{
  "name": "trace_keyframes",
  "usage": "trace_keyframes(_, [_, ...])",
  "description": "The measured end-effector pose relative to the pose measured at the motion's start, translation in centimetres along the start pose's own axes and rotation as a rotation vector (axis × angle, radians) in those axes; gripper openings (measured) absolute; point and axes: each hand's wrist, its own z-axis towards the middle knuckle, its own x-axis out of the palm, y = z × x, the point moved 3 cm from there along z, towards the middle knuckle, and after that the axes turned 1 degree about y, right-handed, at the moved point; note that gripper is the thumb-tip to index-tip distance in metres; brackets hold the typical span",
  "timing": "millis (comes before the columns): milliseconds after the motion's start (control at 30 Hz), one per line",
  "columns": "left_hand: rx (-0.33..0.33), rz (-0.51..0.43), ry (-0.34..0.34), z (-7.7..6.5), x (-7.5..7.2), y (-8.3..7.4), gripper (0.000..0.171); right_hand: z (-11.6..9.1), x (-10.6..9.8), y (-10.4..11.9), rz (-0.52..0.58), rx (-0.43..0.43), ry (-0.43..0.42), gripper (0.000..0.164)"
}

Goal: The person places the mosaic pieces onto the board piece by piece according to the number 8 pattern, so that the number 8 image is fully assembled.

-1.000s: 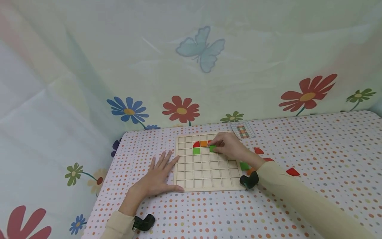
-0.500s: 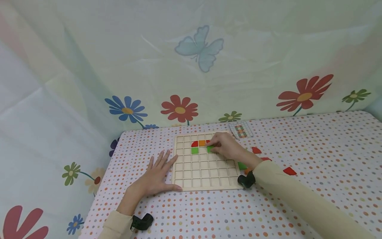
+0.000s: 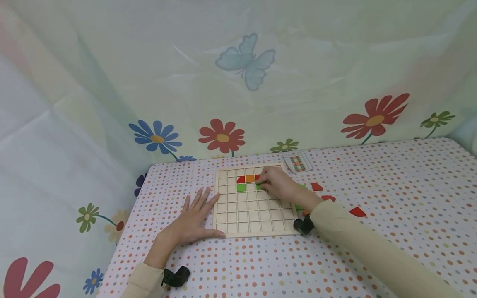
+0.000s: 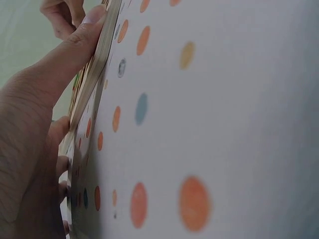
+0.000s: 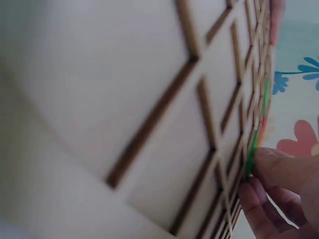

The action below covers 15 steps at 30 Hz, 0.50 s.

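A wooden grid board (image 3: 243,216) lies on the table. My left hand (image 3: 191,223) is spread flat at its left side, fingertips and thumb at the frame; in the left wrist view the thumb (image 4: 75,47) lies along the board's edge. My right hand (image 3: 278,183) is over the board's upper right part, thumb and fingers pinching a green square tile (image 5: 252,155) at a cell. Just above it a red tile (image 3: 257,177) is partly covered by the fingers. Left of that sit an orange square tile (image 3: 249,178) and a red quarter-round tile (image 3: 241,179), with another green square tile (image 3: 241,188) below.
Right of the board lie loose tiles: a red quarter-round (image 3: 317,186), a second red piece (image 3: 328,198), another red quarter-round (image 3: 357,212), and green pieces (image 3: 299,207) partly behind the right forearm. A pattern card (image 3: 297,162) lies beyond the board's upper right corner. A printed curtain (image 3: 316,82) hangs behind the table.
The head view has shifted slightly, so everything sits a little further left. Both hands stay in place, the right one still at the green tile with only small finger movement.
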Motion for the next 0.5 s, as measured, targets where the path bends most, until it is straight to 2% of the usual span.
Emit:
trace_keyframes(200, [0.0,-0.008,-0.001,0.0,0.2,-0.2,0.115,-2.0,-1.4,0.5,0.012,0.001,0.004,0.02])
trace_keyframes(367, [0.004,-0.004,-0.012,0.0,0.1,-0.1,0.115,-5.5,-3.5,0.8,0.006,0.024,-0.006,0.014])
trace_keyframes(500, [0.004,-0.009,-0.01,-0.1,0.0,-0.1,0.115,-8.4,-4.4,0.1,-0.051,0.046,0.031,0.014])
